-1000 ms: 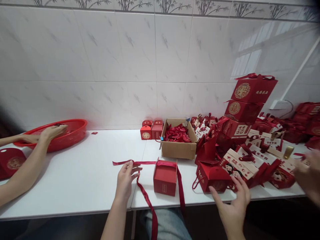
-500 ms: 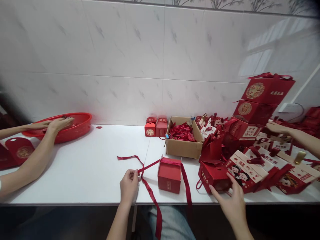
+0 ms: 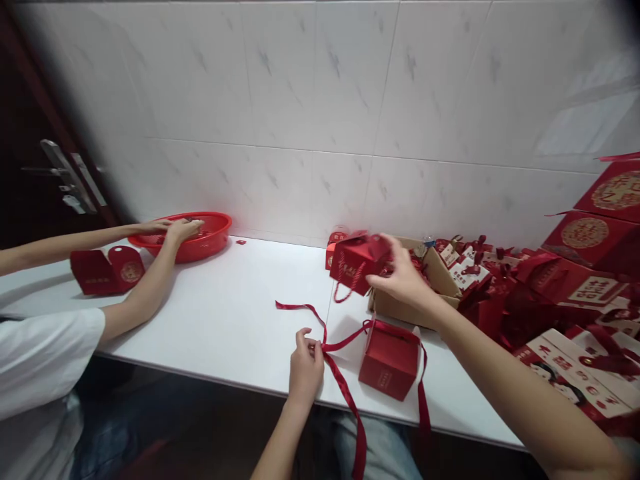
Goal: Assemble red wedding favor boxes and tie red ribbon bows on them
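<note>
My left hand (image 3: 307, 367) pinches a dark red ribbon (image 3: 345, 393) near the table's front edge. One part of that ribbon runs right to a red gift box (image 3: 391, 363) standing on the table, and its loose ends trail left and down over the edge. My right hand (image 3: 403, 273) grips a smaller red box (image 3: 354, 261) with a twisted cord handle, raised in front of a cardboard carton (image 3: 447, 273). The held box partly hides two small red boxes (image 3: 337, 237) by the wall.
On the left, a co-worker's hands (image 3: 183, 229) are in a red basin (image 3: 205, 253), with an open red box (image 3: 107, 273) nearby. Finished-looking gift boxes (image 3: 583, 373) crowd the right side, beside a tall stack of red boxes (image 3: 590, 237). A tiled wall backs the white table (image 3: 225, 313).
My right hand has picked up the small red box from the right pile and carried it left and up. My left hand still pinches the ribbon. The view has turned left.
</note>
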A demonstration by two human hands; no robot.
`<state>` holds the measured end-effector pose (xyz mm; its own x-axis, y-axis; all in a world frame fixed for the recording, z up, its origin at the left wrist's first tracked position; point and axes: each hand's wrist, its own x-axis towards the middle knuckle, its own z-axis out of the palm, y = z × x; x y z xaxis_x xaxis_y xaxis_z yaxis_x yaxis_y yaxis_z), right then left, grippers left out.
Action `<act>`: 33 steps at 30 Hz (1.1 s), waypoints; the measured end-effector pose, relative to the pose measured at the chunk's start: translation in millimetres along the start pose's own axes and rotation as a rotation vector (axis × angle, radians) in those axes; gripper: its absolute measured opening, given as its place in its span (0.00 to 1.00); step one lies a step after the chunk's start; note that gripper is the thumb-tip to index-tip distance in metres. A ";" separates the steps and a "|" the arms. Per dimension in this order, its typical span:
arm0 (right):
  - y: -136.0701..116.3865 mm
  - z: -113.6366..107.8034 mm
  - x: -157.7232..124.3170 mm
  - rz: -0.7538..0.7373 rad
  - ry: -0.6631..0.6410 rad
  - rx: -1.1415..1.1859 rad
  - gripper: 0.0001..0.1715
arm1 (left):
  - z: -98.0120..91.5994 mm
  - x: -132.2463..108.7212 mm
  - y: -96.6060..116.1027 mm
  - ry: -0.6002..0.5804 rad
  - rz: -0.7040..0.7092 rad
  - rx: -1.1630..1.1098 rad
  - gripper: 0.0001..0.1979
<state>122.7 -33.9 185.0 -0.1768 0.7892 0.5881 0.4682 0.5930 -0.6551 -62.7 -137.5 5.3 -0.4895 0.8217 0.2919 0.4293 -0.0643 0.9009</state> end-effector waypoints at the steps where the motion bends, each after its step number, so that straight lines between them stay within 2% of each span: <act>1: 4.3 19.2 5.5 0.041 -0.150 -0.061 0.45 | 0.0 -0.3 -0.8 0.002 0.005 -0.002 0.14; 3: 12.8 50.2 9.7 0.102 -0.312 -0.139 0.41 | 0.2 -0.7 -2.4 0.004 0.012 0.002 0.14; 4: 15.2 59.7 9.6 0.121 -0.341 -0.157 0.38 | 0.2 -0.8 -3.1 0.003 0.014 0.006 0.14; 6: 13.6 62.2 7.2 0.126 -0.359 -0.167 0.31 | 0.3 -0.4 -4.4 0.002 0.017 0.014 0.13; 8: 3.7 42.0 1.8 0.073 -0.365 -0.165 0.25 | 0.1 1.0 -5.4 0.000 0.024 0.019 0.13; 11: -15.7 -16.9 -20.1 -0.098 -0.295 -0.101 0.17 | -0.9 3.7 -5.5 0.005 0.034 0.022 0.13; 12: -19.8 -37.8 -33.5 -0.081 -0.260 -0.044 0.15 | -1.2 3.8 -4.6 0.019 0.034 0.022 0.13; 14: -20.4 -70.5 -71.0 0.082 -0.303 0.144 0.13 | -0.9 0.7 -0.4 0.095 0.059 0.042 0.12; 15: -16.1 -79.5 -94.4 0.230 -0.396 0.276 0.14 | -0.2 -3.1 3.0 0.142 0.090 0.055 0.11; 16: -8.6 -82.6 -119.8 0.385 -0.435 0.416 0.16 | 1.2 -8.4 7.2 0.170 0.132 0.061 0.10; 17: 1.7 -79.8 -145.8 0.540 -0.393 0.536 0.18 | 3.2 -15.1 12.2 0.170 0.182 0.055 0.09; 18: 14.0 -71.9 -171.2 0.713 -0.328 0.658 0.21 | 6.0 -22.5 17.5 0.112 0.221 0.023 0.09; 20: 40.7 -45.1 -215.4 0.952 -0.197 0.884 0.23 | 14.1 -36.6 28.3 -0.127 0.234 -0.092 0.13; 21: 52.6 -29.0 -232.8 0.987 -0.133 0.979 0.24 | 19.2 -41.7 33.1 -0.216 0.211 -0.145 0.15; 24: 72.7 15.5 -264.4 1.022 -0.094 1.064 0.40 | 35.3 -44.5 44.2 -0.355 0.058 -0.261 0.21; 27: 70.6 41.2 -271.6 0.970 0.082 0.849 0.51 | 47.2 -32.7 52.3 -0.465 -0.091 -0.353 0.28; 29: 63.5 47.4 -269.5 0.923 0.165 0.702 0.52 | 52.3 -22.1 57.0 -0.569 -0.096 -0.485 0.31; 31: 55.7 47.4 -265.4 0.893 0.111 0.601 0.53 | 55.8 -11.5 60.1 -0.664 -0.032 -0.668 0.35; 33: 49.6 43.5 -260.2 0.870 -0.040 0.560 0.55 | 58.0 -1.7 61.4 -0.730 0.018 -0.815 0.39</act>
<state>154.3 -202.9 -21.1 -0.0031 0.9790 -0.2037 -0.0204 -0.2037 -0.9788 8.5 -110.0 41.5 0.1951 0.9372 0.2890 -0.3309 -0.2144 0.9190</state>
